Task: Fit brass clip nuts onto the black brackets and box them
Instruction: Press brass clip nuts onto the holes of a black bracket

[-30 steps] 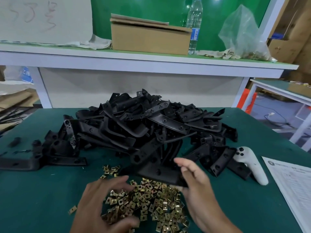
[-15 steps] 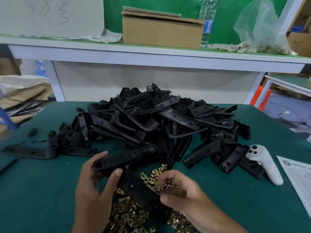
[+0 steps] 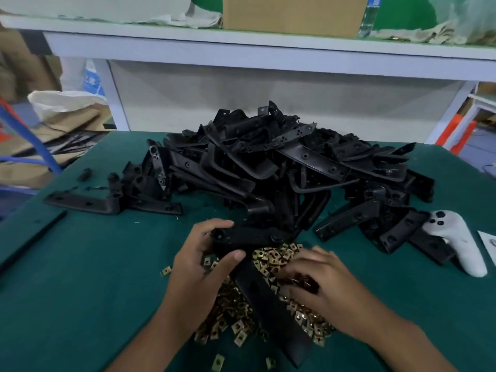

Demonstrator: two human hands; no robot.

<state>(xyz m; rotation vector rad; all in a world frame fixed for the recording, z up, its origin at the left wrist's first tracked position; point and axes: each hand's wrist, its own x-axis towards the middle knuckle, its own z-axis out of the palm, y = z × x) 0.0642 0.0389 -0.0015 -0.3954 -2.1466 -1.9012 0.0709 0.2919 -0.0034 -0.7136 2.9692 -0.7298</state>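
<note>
A big heap of black brackets (image 3: 281,167) covers the middle of the green table (image 3: 80,277). In front of it lies a pile of brass clip nuts (image 3: 276,257). My left hand (image 3: 204,261) grips the bent corner of one black bracket (image 3: 268,299), whose long arm lies across the nuts toward me. My right hand (image 3: 319,283) rests on the nut pile with its fingers curled down into the nuts; what the fingertips pinch is hidden.
A white game-style controller (image 3: 456,242) lies at the right beside the heap, with a sheet of paper (image 3: 488,242) past it. A cardboard box (image 3: 290,12) stands on the white shelf behind. Single brackets (image 3: 83,201) lie at the left. Stray nuts (image 3: 217,362) lie near the front edge.
My left hand has taken the bracket's corner and my right hand has let go of it and dropped onto the brass nuts. The bracket now lies lengthwise toward me.
</note>
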